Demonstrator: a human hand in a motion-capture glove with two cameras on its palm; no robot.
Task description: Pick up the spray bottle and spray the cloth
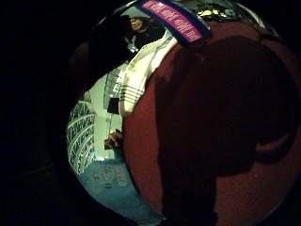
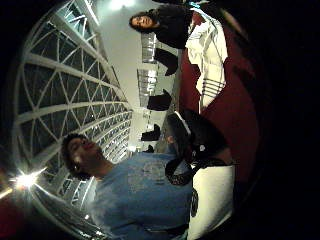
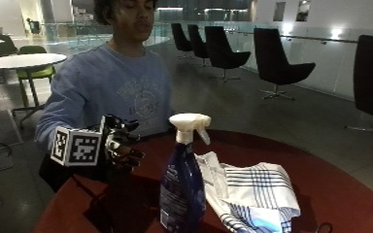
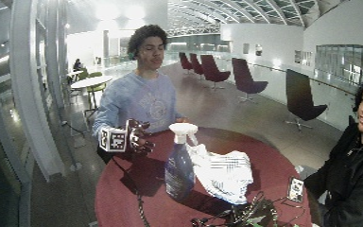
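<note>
Bottle (image 3: 183,179) first: the spray bottle, blue with a white trigger head, stands upright on the round red worktop (image 3: 342,194), at the near side of the outside view. Just to its right, touching or nearly so, lies the cloth (image 3: 254,194), a white towel with dark stripes, bunched in a loose heap. The person's gloved right hand (image 3: 123,145) hangs in the air to the left of the bottle, clear of it and raised above the worktop. Its grip holds nothing; the fingers are loosely curled, relaxed, with the palm turned toward the bottle.

The step in hand looks like the reach, with nothing of the task done yet. To do it well, the hand should travel right and come at the bottle's narrow neck, just under the white head, so that the fingers wrap the neck and 1 finger can fall on the trigger. The nozzle appears to point right, toward the cloth, which suits the spray. A sideways knock to the tall bottle could tip it onto the cloth, so the approach is better slow and level, the fingers opened wider before contact.
</note>
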